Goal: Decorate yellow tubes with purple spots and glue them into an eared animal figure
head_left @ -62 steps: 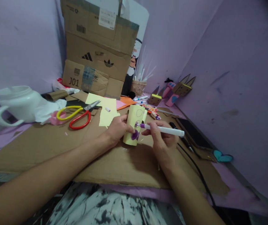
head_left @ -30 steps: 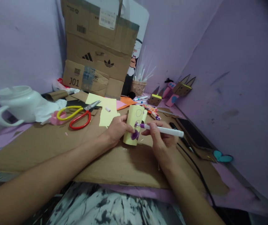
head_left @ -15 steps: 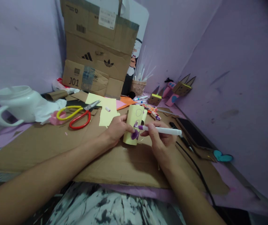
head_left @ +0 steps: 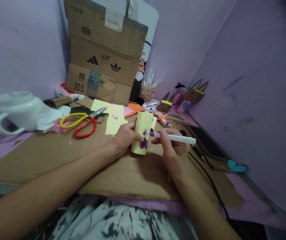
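A pale yellow paper tube [head_left: 140, 124] stands on the cardboard sheet, bearing drawn outlines and purple coloured patches. My left hand [head_left: 125, 139] grips it from the left, a fingertip pressed beside the large purple spot. In my right hand [head_left: 174, 146] is a white marker [head_left: 179, 138] with a purple tip end, pinched between thumb and fingers. Its nib is at the small purple patch on the tube, touching or very close. To the left lie scissors [head_left: 85, 124] with one yellow and one red handle. A small marker cap [head_left: 114, 116] rests on yellow paper [head_left: 111, 127].
A white teapot-like vessel [head_left: 20, 111] stands at far left. Behind is a folded cardboard box [head_left: 102, 50]. A cup of sticks [head_left: 148, 93] and cardboard figures [head_left: 166, 105] stand at the back. On the right are a dark flat device [head_left: 208, 141] and a black cable [head_left: 211, 181].
The marker and my right hand have shifted slightly to the right, the nib moving a little along the small patch. My left hand and the tube stay nearly still.
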### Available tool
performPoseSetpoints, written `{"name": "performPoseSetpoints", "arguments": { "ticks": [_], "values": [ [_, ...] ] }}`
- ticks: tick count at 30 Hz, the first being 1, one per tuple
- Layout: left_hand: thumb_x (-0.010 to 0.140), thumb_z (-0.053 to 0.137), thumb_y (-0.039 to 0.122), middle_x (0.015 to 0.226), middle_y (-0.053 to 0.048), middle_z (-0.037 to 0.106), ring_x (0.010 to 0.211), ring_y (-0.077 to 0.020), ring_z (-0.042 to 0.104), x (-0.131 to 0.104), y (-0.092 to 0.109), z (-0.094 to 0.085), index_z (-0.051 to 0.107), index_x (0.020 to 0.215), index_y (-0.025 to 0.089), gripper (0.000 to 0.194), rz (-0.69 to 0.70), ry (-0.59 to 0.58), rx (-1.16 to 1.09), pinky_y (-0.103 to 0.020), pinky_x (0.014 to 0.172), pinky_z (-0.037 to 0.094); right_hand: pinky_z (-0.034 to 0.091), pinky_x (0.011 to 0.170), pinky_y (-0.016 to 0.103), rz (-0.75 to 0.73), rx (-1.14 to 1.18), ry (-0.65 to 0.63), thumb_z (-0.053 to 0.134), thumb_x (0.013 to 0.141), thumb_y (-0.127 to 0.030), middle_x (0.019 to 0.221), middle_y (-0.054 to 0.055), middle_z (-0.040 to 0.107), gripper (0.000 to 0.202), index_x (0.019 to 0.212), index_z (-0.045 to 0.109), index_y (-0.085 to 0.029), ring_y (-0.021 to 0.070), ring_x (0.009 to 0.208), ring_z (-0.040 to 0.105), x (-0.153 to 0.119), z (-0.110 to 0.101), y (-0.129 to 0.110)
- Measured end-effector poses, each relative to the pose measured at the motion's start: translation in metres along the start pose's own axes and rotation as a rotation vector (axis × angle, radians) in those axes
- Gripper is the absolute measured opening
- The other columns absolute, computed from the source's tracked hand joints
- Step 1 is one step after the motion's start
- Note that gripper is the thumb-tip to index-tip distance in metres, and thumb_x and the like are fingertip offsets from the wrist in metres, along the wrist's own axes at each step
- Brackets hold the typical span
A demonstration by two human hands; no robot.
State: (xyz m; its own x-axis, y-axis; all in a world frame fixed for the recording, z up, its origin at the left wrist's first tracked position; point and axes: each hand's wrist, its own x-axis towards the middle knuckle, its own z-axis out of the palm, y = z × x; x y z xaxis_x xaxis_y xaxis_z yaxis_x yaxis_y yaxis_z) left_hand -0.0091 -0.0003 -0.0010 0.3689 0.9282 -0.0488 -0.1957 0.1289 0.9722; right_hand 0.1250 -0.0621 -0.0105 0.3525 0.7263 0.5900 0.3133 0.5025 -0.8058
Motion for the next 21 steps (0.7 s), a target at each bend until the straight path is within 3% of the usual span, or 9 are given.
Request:
{"name": "performPoseSetpoints", "arguments": {
  "ticks": [21],
  "values": [
    [0.045, 0.061, 0.001, 0.076, -0.004, 0.069, 0.072, -0.0211, 0.062, -0.0008, 0.0015, -0.0001, 0.066, 0.083, 0.014, 0.039, -0.009, -0.007, 0.02, -0.032, 0.064, 0.05, 0.051, 0.05, 0.023, -0.015, -0.01, -0.037, 0.057, 0.086, -0.032, 0.061, -0.001, 0.067, 0.017, 0.081, 0.064, -0.018, 0.0129, 0.052, 0.065, -0.0008, -0.0001, 0.0007]
  ]
}}
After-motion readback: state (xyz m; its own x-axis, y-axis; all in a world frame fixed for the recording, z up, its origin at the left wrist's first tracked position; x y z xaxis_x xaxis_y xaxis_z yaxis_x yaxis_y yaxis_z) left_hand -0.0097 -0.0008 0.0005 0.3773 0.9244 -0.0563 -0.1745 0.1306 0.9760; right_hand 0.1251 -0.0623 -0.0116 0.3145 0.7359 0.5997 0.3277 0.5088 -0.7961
